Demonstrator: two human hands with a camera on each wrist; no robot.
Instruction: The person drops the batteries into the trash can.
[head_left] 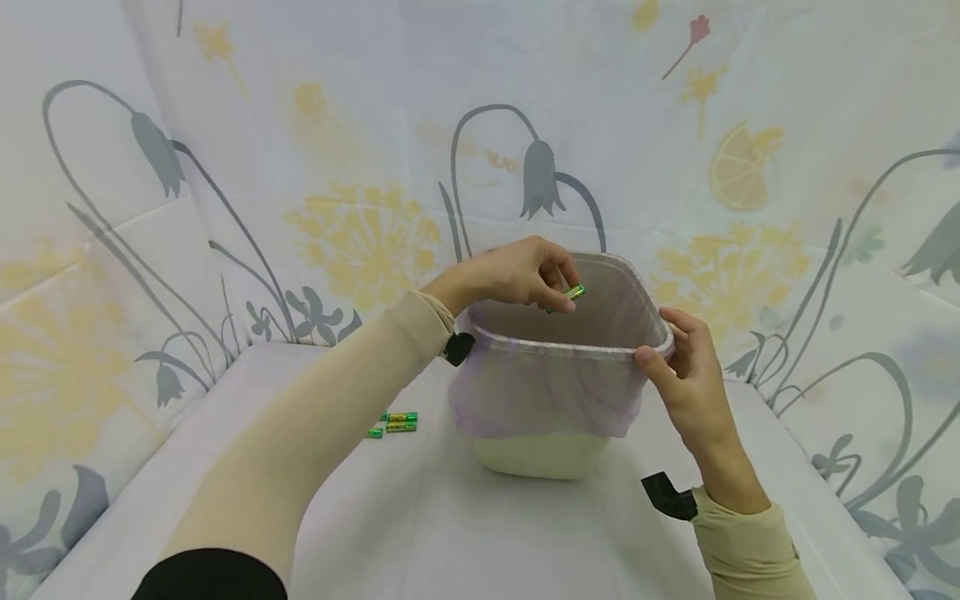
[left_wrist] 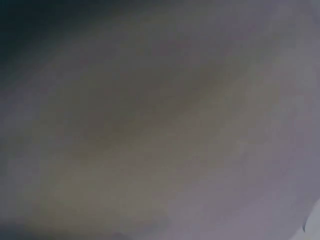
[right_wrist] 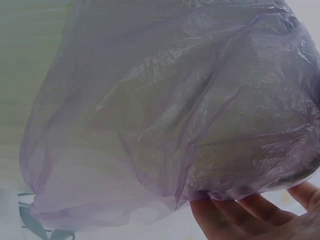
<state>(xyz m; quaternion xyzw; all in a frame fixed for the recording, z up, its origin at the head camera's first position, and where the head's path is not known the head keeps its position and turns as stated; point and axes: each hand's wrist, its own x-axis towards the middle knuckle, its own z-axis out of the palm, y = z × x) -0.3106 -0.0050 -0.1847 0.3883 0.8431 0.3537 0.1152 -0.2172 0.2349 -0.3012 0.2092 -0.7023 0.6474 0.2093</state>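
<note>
In the head view my left hand point(head_left: 517, 271) is over the mouth of a pale trash bin point(head_left: 540, 458), pinching a green battery point(head_left: 575, 292) between thumb and fingers. A speck of green also shows under the thumb; whether it is the same battery is unclear. A thin purple trash bag point(head_left: 547, 392) lines the bin and folds down over its rim. My right hand point(head_left: 693, 387) grips the rim at the bin's right corner, thumb in front. In the right wrist view its fingers point(right_wrist: 260, 212) press against the bag's folded edge. The left wrist view is only a blur.
Several green batteries point(head_left: 402, 422) lie on the white tabletop point(head_left: 420, 533) left of the bin, partly hidden by my left forearm. A flower-printed cloth point(head_left: 375, 108) hangs behind the bin and along both sides.
</note>
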